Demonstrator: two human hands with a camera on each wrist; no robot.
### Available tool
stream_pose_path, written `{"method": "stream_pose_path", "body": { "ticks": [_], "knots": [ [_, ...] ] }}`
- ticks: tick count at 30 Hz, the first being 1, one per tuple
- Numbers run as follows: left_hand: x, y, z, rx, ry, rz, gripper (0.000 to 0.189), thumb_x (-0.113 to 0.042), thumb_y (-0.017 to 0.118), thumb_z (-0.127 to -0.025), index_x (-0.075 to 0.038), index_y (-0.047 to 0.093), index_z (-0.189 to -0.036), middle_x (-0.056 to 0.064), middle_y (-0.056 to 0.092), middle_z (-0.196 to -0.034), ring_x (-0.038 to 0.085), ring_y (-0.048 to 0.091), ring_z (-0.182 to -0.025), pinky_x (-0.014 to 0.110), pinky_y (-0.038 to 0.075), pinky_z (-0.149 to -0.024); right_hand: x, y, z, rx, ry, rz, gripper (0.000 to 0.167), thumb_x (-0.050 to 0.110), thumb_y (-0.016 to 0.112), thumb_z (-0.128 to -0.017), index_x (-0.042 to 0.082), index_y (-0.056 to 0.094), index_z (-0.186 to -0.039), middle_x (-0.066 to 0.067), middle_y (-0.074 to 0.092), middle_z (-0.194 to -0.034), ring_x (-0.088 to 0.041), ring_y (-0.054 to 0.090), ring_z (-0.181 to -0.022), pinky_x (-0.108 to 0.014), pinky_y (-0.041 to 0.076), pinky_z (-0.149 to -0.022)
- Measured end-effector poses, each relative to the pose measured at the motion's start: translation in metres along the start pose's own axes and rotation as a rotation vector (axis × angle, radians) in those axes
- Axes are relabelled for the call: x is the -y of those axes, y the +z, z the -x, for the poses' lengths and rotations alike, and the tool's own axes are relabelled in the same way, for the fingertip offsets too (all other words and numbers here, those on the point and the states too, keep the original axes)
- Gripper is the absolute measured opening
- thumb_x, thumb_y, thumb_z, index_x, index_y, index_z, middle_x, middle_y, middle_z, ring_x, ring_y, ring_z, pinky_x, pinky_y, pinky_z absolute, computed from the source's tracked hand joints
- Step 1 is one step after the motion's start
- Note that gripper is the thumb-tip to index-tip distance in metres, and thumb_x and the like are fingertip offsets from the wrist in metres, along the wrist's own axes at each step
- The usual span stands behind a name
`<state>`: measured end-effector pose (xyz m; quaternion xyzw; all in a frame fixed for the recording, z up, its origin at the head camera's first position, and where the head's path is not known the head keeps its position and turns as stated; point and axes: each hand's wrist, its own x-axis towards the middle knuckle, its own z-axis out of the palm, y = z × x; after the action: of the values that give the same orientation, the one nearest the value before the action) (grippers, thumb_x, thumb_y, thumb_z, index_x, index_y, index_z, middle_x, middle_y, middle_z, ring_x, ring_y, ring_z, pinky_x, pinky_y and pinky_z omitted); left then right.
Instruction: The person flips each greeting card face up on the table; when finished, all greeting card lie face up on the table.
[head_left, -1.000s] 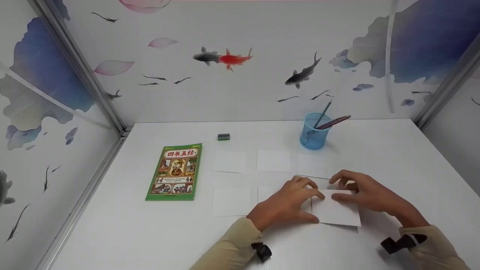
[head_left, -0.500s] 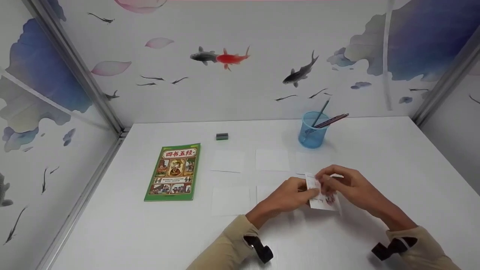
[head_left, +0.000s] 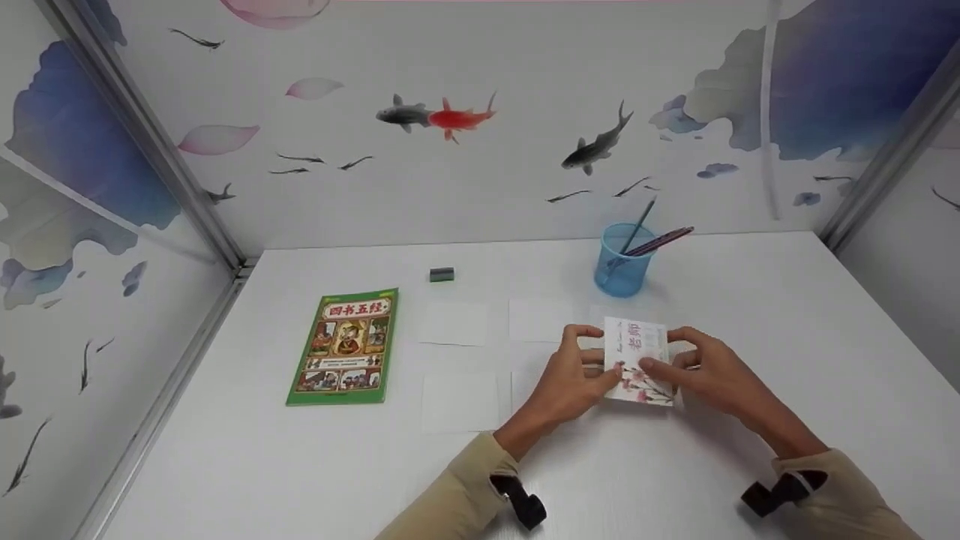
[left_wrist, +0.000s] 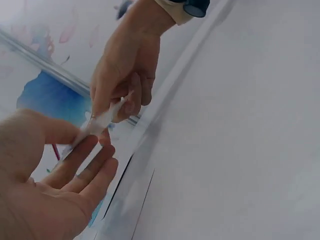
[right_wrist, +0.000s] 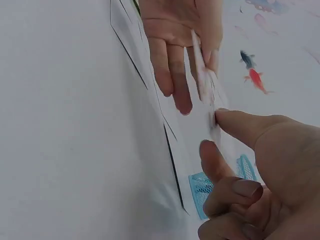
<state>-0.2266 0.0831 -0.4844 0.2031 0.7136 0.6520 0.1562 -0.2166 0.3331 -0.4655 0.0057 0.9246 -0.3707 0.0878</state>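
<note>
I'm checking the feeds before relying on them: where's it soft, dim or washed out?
Head view: the card looks fairly clear, but the white papers nearly melt into the white table. Left wrist view: greyish and dim, the card blurred. Right wrist view: also dim, with the card nearly edge-on and its print smeared.

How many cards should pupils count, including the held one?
6: printed card between left hand and right hand; on the table, far-left card, far-middle card, far-right card, near-left card and near-right card. Others may be hidden.
</note>
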Motion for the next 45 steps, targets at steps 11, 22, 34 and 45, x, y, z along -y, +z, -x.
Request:
{"method": "stream_pose_path", "body": {
  "ticks": [11,22,34,45],
  "knots": [
    [0.002,0.001,0.002,0.028,0.195,-0.484,0.037,-0.016,0.061,-0.112,-0.018,0.067,-0.148,-0.001,0.071,-0.141,0.003,0.063,-0.121,0.018,0.053,-0.101,0.011,0.008,0.016,-0.146,-0.506,0.191,0.06,0.011,0.089,-0.09,0.015,0.064,-0.145,-0.003,0.071,-0.138,-0.022,0.067,-0.118,-0.048,0.059,-0.096],
    [-0.003,0.009,0.01,0.096,0.273,-0.995,0.051,-0.024,0.082,-0.098,-0.017,0.068,-0.146,0.0,0.065,-0.147,0.016,0.058,-0.131,0.02,0.048,-0.112,-0.009,0.001,0.012,-0.054,-0.482,0.383,0.035,0.02,0.087,-0.093,0.017,0.077,-0.126,0.007,0.072,-0.108,-0.013,0.063,-0.096,-0.038,0.056,-0.084],
    [-0.01,-0.001,0.011,0.128,0.33,-1.134,0.024,-0.031,0.073,-0.106,-0.026,0.081,-0.127,-0.008,0.075,-0.139,0.014,0.065,-0.133,0.03,0.051,-0.114,-0.017,-0.006,0.002,0.013,-0.439,0.338,0.022,0.026,0.086,-0.094,0.025,0.079,-0.115,0.007,0.069,-0.11,-0.016,0.061,-0.105,-0.037,0.054,-0.088],
    [-0.01,-0.082,0.04,0.096,0.287,-1.014,0.03,-0.026,0.078,-0.102,-0.015,0.078,-0.13,-0.001,0.076,-0.135,0.022,0.064,-0.134,0.037,0.05,-0.117,0.026,0.012,0.003,0.031,-0.431,0.276,0.025,0.031,0.08,-0.1,0.02,0.079,-0.123,0.002,0.071,-0.112,-0.02,0.065,-0.107,-0.047,0.056,-0.09]
  ]
}}
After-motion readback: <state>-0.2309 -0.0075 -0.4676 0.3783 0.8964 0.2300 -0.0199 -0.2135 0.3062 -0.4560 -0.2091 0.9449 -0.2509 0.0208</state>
